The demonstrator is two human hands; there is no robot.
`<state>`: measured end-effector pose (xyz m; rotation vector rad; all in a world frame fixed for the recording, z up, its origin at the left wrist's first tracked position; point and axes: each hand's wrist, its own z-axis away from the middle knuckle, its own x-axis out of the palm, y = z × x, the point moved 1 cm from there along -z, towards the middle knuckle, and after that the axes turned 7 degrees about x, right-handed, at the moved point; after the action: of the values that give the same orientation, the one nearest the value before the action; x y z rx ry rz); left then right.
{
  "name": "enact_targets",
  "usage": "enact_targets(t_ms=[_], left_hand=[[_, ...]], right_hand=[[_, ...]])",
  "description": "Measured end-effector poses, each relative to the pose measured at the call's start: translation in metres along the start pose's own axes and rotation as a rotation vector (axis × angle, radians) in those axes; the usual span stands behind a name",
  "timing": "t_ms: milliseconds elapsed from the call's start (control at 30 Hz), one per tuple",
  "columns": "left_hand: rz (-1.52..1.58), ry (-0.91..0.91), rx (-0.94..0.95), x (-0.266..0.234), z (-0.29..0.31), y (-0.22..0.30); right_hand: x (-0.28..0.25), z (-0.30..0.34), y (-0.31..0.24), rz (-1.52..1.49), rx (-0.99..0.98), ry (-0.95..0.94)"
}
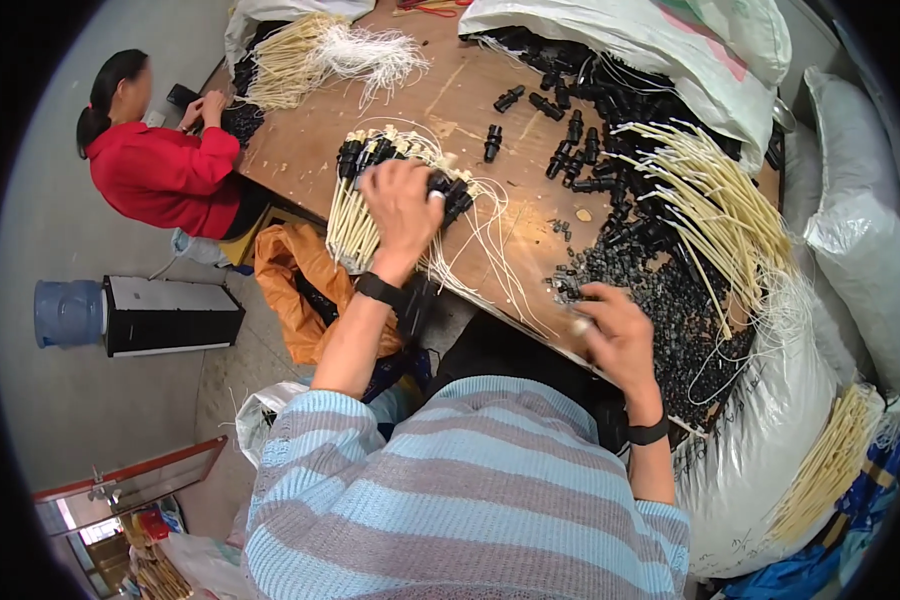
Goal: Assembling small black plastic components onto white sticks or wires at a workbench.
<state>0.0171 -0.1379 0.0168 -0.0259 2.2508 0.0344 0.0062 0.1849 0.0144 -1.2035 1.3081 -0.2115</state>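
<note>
two bare hands are at the table [460, 85]. the left hand [400, 200] lies on top of a bunch of pale sticks [350, 228], its fingers bent down over the black caps [352, 152] at their far ends. the hand hides some caps and its own fingertips, so i cannot tell if it is squeezing any. the right hand [618, 335] is curled at the near edge of a heap of small dark bits [635, 268]. it is blurry, and i cannot tell if it is pinching one. a pale spot [579, 326] by its fingers is too fuzzy to name. thin white strings [495, 240] trail over the wood between the hands. past the dark bits are black tube parts [575, 140] and more pale sticks [725, 195], partly on top of each other. a white sack [630, 40] covers some tube parts, and the top of the picture cuts it off. a person in red [165, 175] sits at the far left, with hands too small to make out well.
</note>
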Motion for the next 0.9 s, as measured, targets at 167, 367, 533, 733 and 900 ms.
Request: enact_targets(t_ms=[167, 367, 533, 733, 900], left_hand=[[0.460, -0.118, -0.005, 0.025, -0.003, 0.035], [0.666, -0.275, 0.118, 0.100, -0.037, 0.128], [0.578, -0.398, 0.162, 0.126, -0.034, 0.127], [0.530, -0.263, 0.233, 0.098, -0.020, 0.117], [0.596, -0.001, 0.003, 0.059, -0.007, 0.081]], right_hand=[[-0.014, 0.002, 0.033, 0.001, 0.360, 0.097], [-0.078, 0.001, 0.115, 0.486, 0.435, 0.456], [-0.089, 0.014, 0.128, 0.638, 0.506, 0.327], [-0.092, 0.008, 0.116, 0.609, 0.467, 0.355], [-0.086, 0.013, 0.106, 0.685, 0.243, 0.326]])
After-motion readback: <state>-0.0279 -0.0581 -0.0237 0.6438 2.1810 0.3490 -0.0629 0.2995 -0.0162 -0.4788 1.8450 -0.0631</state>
